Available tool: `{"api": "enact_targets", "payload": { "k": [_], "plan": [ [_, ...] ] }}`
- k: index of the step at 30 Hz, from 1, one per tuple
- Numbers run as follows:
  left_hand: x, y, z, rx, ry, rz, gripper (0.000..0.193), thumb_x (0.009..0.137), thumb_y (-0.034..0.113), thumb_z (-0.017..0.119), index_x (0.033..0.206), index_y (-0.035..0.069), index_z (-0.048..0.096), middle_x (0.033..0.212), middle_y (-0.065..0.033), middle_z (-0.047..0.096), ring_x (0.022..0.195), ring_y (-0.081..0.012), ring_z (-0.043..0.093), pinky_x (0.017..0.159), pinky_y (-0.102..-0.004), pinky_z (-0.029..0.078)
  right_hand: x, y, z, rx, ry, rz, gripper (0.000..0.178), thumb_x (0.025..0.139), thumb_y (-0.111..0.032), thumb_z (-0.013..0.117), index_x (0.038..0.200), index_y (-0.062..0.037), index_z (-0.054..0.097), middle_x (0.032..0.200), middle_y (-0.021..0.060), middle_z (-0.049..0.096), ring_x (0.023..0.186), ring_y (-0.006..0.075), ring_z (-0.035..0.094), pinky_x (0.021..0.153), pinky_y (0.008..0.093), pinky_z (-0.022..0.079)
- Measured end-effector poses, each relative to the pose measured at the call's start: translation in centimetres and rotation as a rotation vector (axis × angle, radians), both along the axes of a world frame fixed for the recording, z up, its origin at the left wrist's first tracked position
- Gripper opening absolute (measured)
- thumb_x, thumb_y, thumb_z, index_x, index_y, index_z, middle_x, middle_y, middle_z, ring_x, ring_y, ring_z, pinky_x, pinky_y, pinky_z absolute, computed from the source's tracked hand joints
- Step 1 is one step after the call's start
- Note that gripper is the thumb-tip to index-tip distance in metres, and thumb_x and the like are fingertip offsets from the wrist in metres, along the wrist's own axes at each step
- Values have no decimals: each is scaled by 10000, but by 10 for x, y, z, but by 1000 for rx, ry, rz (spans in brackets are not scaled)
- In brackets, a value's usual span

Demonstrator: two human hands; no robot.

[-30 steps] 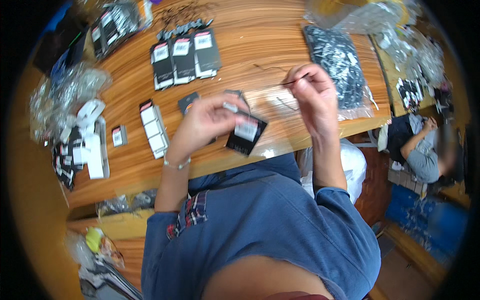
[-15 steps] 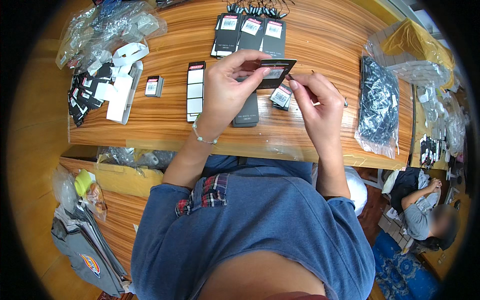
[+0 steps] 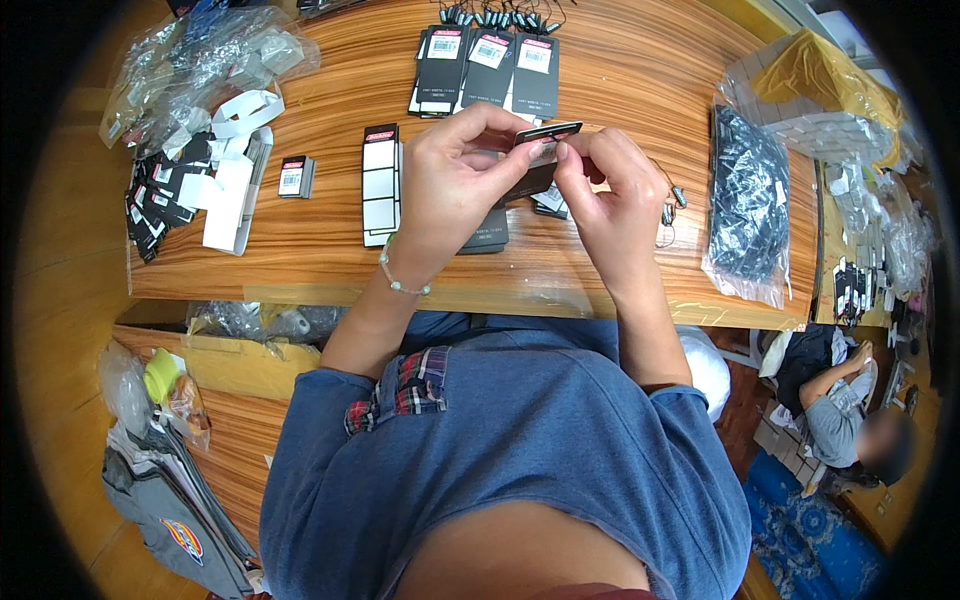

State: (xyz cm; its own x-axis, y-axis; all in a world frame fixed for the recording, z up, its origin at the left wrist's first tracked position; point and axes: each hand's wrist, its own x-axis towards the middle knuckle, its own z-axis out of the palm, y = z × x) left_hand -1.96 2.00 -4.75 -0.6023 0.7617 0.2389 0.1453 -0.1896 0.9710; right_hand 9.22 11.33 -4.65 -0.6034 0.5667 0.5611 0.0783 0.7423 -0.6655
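My left hand is closed round the left side of a black hang tag, which is tilted above the table. At the tag's right upper edge, the thumb and fingers of my right hand pinch a thin black tag string. Its end with a small plug dangles to the right of that hand. The fingers hide where string and tag meet. Below the hands, partly covered, lie a stack of black tags and a small pile of labels. Left of them is a strip of white label cards.
Finished-looking tags with strings lie in rows at the back. On the right are a clear bag of black strings and a wrapped carton. Loose tags, a small label stack and plastic bags occupy the left. Another person sits far right.
My right hand has moved left and up against the tag, its fingertips now at the tag's edge. The tag has tipped so its face shows less. The string's plug end now hangs out farther right.
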Motion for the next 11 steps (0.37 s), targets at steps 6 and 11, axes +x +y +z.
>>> {"api": "enact_targets", "payload": {
  "k": [6,11],
  "plan": [
    [0,2,-1,13,-22,-32,97,777,-1,640,864,-29,607,799,-56,634,722,-67,603,575,-170,502,-1,1,-4,-27,32,-27,45,705,-29,630,711,-3,593,605,99,517,538,205,500,500,301,402],
    [3,4,-1,43,-79,-32,103,777,-1,641,873,-23,609,791,-45,626,710,-52,588,558,-156,480,-3,-3,-6,-122,112,-50,34,728,-30,620,717,-6,598,609,94,528,543,172,506,502,300,401]
  ]
}}
